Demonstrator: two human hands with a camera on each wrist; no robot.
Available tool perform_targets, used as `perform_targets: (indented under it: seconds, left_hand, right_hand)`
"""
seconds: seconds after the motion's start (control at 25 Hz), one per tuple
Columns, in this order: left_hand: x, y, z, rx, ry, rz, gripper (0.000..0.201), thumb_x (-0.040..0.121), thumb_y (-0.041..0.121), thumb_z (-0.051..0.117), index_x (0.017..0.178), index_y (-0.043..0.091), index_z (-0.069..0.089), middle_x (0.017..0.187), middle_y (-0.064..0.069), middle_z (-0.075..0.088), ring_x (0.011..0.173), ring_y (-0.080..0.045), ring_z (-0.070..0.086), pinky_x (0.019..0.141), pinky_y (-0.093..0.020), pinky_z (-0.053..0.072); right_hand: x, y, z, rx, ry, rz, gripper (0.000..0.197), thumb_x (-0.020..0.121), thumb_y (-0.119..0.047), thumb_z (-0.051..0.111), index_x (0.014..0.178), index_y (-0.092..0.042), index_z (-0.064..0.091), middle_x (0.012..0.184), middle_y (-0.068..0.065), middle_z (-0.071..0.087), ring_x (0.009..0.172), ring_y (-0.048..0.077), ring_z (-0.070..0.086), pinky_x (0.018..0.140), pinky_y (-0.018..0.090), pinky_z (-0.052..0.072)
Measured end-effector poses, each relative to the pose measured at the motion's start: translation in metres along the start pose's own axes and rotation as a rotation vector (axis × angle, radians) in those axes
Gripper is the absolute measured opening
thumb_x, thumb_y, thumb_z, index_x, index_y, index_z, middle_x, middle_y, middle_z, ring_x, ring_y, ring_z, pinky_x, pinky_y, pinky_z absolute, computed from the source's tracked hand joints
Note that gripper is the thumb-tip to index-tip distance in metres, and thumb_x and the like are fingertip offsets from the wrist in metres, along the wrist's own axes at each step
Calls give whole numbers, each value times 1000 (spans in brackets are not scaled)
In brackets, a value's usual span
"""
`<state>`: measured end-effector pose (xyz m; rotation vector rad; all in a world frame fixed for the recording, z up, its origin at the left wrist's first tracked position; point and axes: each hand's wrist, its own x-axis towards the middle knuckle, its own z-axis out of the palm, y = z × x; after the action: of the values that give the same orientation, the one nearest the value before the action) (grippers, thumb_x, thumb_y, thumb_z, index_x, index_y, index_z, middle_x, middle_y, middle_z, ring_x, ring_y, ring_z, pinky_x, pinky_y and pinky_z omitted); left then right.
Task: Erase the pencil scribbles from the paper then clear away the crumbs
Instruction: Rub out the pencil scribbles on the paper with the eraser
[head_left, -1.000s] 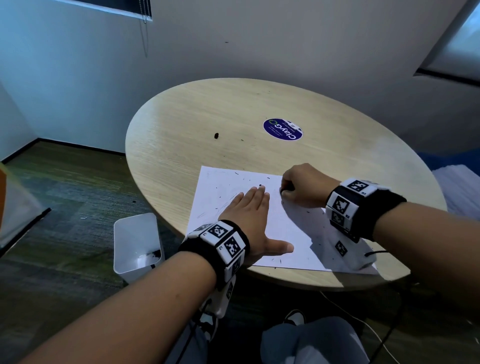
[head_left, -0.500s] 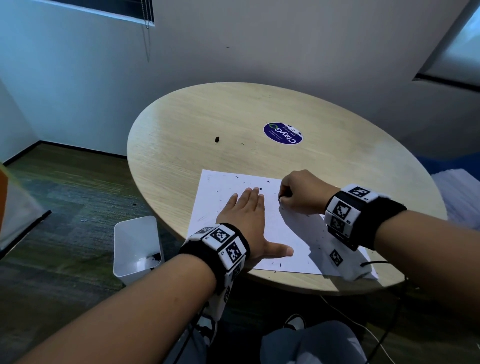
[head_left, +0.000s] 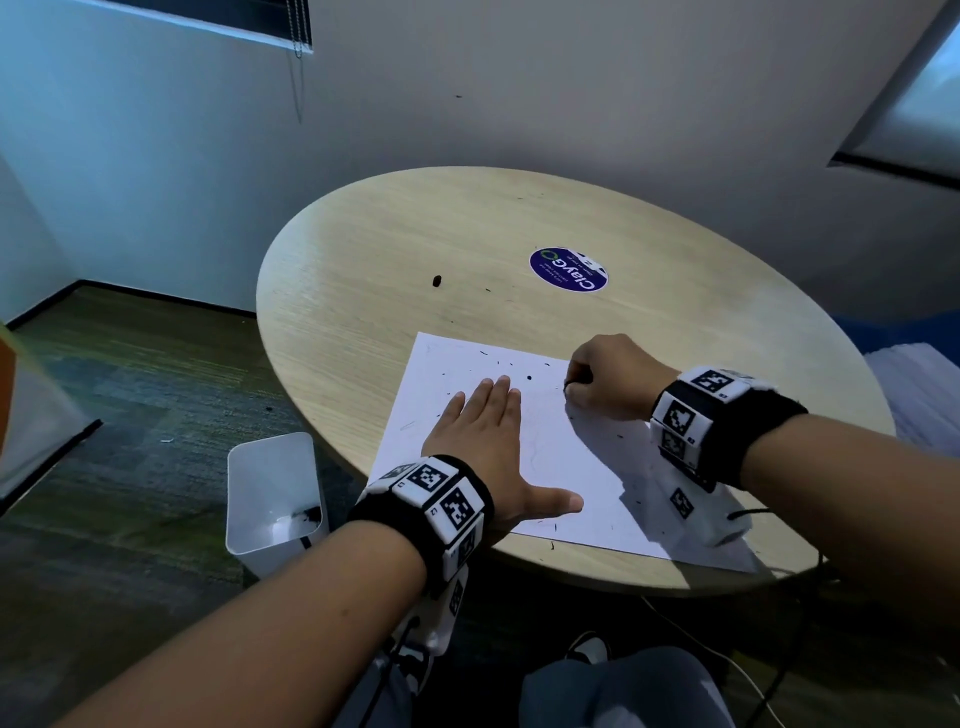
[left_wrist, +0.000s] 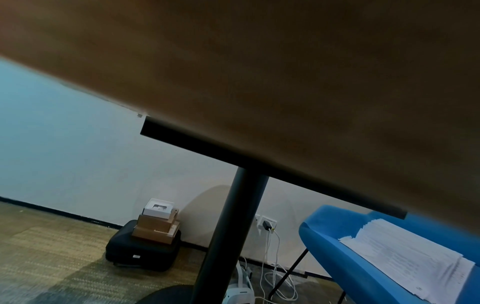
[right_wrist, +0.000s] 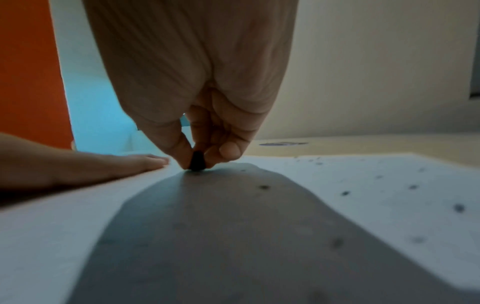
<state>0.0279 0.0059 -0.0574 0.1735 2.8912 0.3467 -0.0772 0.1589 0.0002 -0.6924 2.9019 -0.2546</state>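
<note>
right hand (right_wrist: 197, 115) pinches a small dark eraser (right_wrist: 196, 163) between thumb and fingertips, tip down on the paper (head_left: 561, 467) near its far edge. left hand (head_left: 488, 441) lies flat on the sheet, fingers straight, pinning it to the round table (head_left: 363, 270). crumbs (head_left: 529, 377) dot the sheet (a few on bare wood too). risks: the eraser stub is tiny, so it could slip out under pressure; rubbing near the unpinned far edge could crease the paper; sweeping carelessly would likely miss the white bin (head_left: 272, 488) on the floor.
</note>
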Motion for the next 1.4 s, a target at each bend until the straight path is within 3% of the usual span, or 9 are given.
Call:
perform_targets:
  seconds: [0.16,0.36,0.52,0.68,0.84,1.04,1.2,1.4]
  left_hand:
    - [0,0,1,-4,23,5,133,66,95,39,156,12,-13,164,-1,-20,149,-14,-21,122,-40,-9]
    - [0,1,0,-5,7,-2,133,66,95,39,155,13,-15,163,0,-22,149,-14,-22,122,-40,-10]
    - [1,-1,1,2,18,2,133,65,96,37,156,13,-14,164,0,-21,149,-14,-21,122,-40,-9]
    - [0,0,2,3,15,-2,133,65,96,37,155,12,-14,163,0,-22,149,-14,-22,122,-40,-10]
    - [-1,0,2,-3,25,2,133,65,96,38,156,13,-14,164,0,-21,149,-13,-21,122,-40,-10]
    - [-1,0,1,-5,16,-3,133,65,96,38,156,13,-14,163,0,-21,149,-13,-22,122,-39,-10]
    - [-1,0,1,-17,26,5,132,66,95,39,156,14,-14,163,1,-21,149,-13,-22,122,-40,-9]
    - [-2,1,0,-6,20,-5,132,66,95,39,156,13,-14,163,1,-21,149,-13,-21,122,-39,-10]
  right_hand:
    - [-10,-14,6,26,-111,-119,12,81,-14,60,82,-14,72,83,-4,71,78,11,61,73,28,51]
    - [4,-2,-4,-34,-25,6,17,82,-8,57,83,-2,72,87,8,73,83,22,65,73,34,54]
    - [-6,-19,3,1,-120,-131,14,83,-13,60,87,-11,73,88,-1,72,80,12,60,73,27,51]
    - [6,-7,-2,-8,-28,-26,15,83,-10,59,85,-8,73,89,2,73,82,16,62,70,28,50]
    - [-2,-19,6,0,-90,-140,14,83,-12,59,87,-10,73,88,0,71,79,13,59,72,27,49]
    - [8,-9,1,6,-30,-50,14,83,-11,58,85,-9,72,90,2,72,81,15,61,68,25,45]
    - [-3,-17,4,12,-129,-142,12,83,-15,61,85,-14,72,85,-4,71,80,12,62,72,27,51]
    - [2,-12,-1,-20,-62,-82,12,83,-11,59,85,-12,71,90,0,71,83,15,62,73,29,51]
